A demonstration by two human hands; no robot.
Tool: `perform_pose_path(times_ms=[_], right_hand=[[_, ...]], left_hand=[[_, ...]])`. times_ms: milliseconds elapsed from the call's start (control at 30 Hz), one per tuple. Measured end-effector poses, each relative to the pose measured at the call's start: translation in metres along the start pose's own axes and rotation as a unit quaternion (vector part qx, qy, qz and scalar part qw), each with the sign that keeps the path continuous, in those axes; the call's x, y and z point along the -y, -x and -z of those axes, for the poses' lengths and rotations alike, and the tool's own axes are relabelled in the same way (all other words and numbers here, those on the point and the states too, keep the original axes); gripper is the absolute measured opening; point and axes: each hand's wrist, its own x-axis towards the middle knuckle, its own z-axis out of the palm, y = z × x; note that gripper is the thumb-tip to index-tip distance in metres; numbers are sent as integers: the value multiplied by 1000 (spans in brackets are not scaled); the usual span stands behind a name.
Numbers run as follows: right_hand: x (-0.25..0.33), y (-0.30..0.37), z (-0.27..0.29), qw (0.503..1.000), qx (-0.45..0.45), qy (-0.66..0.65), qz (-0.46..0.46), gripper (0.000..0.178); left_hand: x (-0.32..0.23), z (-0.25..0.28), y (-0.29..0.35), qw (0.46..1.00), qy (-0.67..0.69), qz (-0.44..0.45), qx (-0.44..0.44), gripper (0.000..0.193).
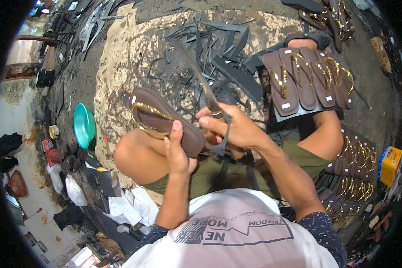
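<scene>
My left hand [179, 152] grips a brown sandal [165, 119] with gold straps, held sole-edge up over my left knee. My right hand [236, 127] holds a knife [196, 73] whose long blade points up and away; the blade end near my fingers meets the sandal's heel edge. A thin dark strip of trimmed sole [225, 134] hangs from under my right hand. Both hands are close together above my lap.
A row of finished brown sandals [306, 80] with gold straps lies over my right leg. More sandals [355, 167] are stacked at the right beside a yellow box [390, 164]. Black sole offcuts [228, 53] litter the floor ahead. A teal bowl [83, 125] sits left.
</scene>
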Motion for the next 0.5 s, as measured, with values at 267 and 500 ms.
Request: perform_pose_path(times_ms=[267,500], right_hand=[[13,24,125,857,-299,-418,23,51],[40,113,142,896,-345,-248,128,52]], left_hand=[[45,-79,-48,966,-57,146,207,70],[156,-161,-85,918,-244,245,195,87]])
